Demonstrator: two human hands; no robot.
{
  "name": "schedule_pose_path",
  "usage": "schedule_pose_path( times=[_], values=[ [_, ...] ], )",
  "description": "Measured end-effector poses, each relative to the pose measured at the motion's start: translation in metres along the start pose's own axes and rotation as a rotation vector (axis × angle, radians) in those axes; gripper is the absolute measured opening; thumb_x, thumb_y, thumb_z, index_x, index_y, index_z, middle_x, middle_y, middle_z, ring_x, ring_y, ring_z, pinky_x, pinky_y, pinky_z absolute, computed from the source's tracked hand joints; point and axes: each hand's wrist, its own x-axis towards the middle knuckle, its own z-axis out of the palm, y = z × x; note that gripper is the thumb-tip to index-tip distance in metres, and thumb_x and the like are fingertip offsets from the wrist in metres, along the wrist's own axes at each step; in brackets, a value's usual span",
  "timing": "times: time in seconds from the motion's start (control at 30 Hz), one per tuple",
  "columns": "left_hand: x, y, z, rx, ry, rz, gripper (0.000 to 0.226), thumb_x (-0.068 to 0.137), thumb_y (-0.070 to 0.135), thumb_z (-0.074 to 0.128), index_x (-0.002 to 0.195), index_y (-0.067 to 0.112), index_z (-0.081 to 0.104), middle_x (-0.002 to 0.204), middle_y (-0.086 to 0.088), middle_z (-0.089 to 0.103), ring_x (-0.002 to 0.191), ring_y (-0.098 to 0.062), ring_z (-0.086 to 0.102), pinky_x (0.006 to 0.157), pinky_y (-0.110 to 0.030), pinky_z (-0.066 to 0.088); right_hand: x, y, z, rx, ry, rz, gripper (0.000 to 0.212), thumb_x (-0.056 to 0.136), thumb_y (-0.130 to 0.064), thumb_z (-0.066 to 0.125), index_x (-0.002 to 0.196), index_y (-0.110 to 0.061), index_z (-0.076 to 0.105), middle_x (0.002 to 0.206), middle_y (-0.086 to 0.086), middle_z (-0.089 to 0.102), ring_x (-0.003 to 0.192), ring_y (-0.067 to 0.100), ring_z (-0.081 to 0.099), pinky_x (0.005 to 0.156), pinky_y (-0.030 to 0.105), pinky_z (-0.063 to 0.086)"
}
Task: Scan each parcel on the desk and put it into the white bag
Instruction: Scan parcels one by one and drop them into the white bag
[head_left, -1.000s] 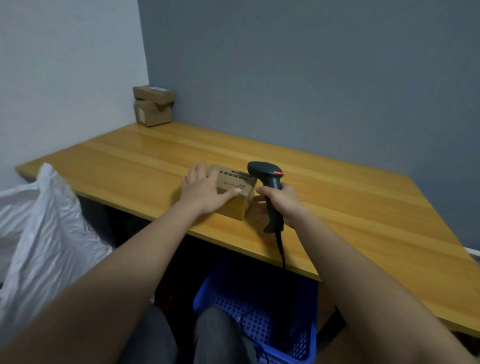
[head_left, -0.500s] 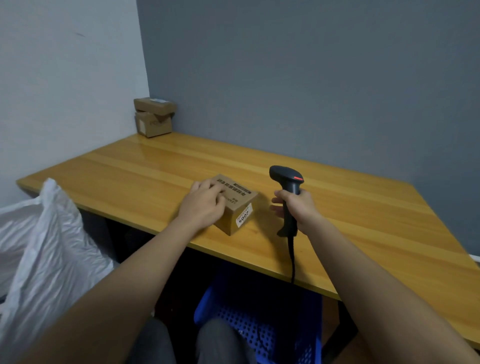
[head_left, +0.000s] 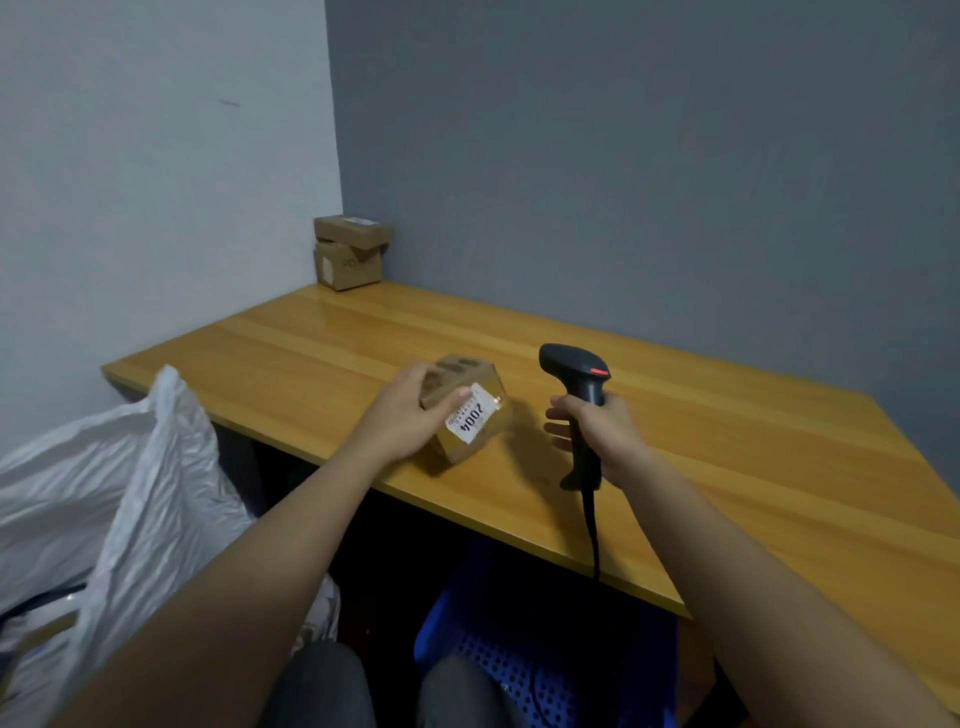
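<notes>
Wooden table (head_left: 727, 467), glossy plank top, wide bare span right of centre. Crinkled white bag (head_left: 130, 493) off its left front edge. Two cardboard boxes (head_left: 350, 254) stacked in far corner. Left hand (head_left: 410, 415) gripped tilted cardboard parcel (head_left: 470, 415) near front edge, label up. Right hand (head_left: 597, 436) curled round black scanner (head_left: 574, 374) handle.

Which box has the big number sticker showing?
The box that the left hand grips near the desk's front edge; its white label reads 2004. The two stacked boxes in the far corner show none.
</notes>
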Motion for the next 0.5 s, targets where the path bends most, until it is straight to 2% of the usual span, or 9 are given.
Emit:
schedule_pose_path(
  times=[0.07, 0.17, 0.27, 0.37, 0.43, 0.5],
  values=[
    [0.004, -0.012, -0.017, -0.184, 0.102, -0.132, 0.055, 0.092, 0.060, 0.047, 0.132, 0.023, 0.049, 0.122, 0.004, 0.057, 0.104, -0.015, 0.053, 0.081, -0.030, 0.041, 0.000, -0.001, 0.003, 0.007, -0.007, -0.007, 0.035, 0.092, -0.015, 0.066, 0.122, -0.005, 0.052, 0.111, 0.017, 0.067, 0.097, 0.030, 0.068, 0.078, 0.038, 0.058],
    [0.013, -0.029, -0.036, -0.208, 0.171, -0.249, 0.049, 0.098, 0.052, 0.039, 0.138, 0.024, 0.043, 0.127, -0.004, 0.061, 0.110, -0.022, 0.057, 0.080, -0.031, 0.040, 0.001, -0.003, 0.012, 0.003, -0.018, -0.012, 0.028, 0.092, -0.014, 0.066, 0.116, -0.008, 0.052, 0.113, 0.019, 0.066, 0.096, 0.031, 0.068, 0.081, 0.039, 0.058],
    [0.020, -0.040, -0.043, -0.189, 0.204, -0.239, 0.050, 0.103, 0.037, 0.038, 0.151, 0.027, 0.026, 0.142, -0.008, 0.049, 0.125, -0.026, 0.050, 0.092, -0.034, 0.040, 0.001, -0.005, 0.025, -0.025, -0.030, -0.012, 0.024, 0.091, -0.014, 0.067, 0.110, -0.009, 0.053, 0.113, 0.020, 0.065, 0.097, 0.033, 0.068, 0.082, 0.040, 0.057],
    [0.025, -0.044, -0.049, -0.167, 0.217, -0.172, 0.059, 0.102, 0.018, 0.040, 0.151, 0.042, 0.016, 0.154, -0.006, 0.031, 0.130, -0.027, 0.045, 0.103, -0.038, 0.043, 0.001, -0.007, 0.040, -0.044, -0.047, -0.005, 0.016, 0.090, -0.014, 0.067, 0.101, -0.012, 0.055, 0.113, 0.020, 0.065, 0.096, 0.033, 0.068, 0.080, 0.039, 0.057],
    [0.028, -0.045, -0.052, -0.077, 0.153, -0.114, 0.065, 0.100, 0.005, 0.039, 0.150, 0.042, 0.022, 0.158, -0.006, 0.022, 0.138, -0.027, 0.035, 0.108, -0.037, 0.038, 0.002, -0.007, 0.049, -0.048, -0.068, -0.003, 0.017, 0.090, -0.013, 0.067, 0.101, -0.012, 0.055, 0.113, 0.020, 0.065, 0.095, 0.032, 0.069, 0.079, 0.039, 0.058],
    [0.032, -0.049, -0.053, 0.018, 0.091, -0.128, 0.060, 0.099, 0.003, 0.040, 0.149, 0.036, 0.032, 0.159, -0.007, 0.017, 0.145, -0.027, 0.023, 0.113, -0.036, 0.029, 0.002, -0.009, 0.056, -0.060, -0.082, -0.003, 0.020, 0.090, -0.014, 0.067, 0.106, -0.011, 0.054, 0.112, 0.019, 0.065, 0.094, 0.032, 0.069, 0.080, 0.040, 0.058]
  ],
)
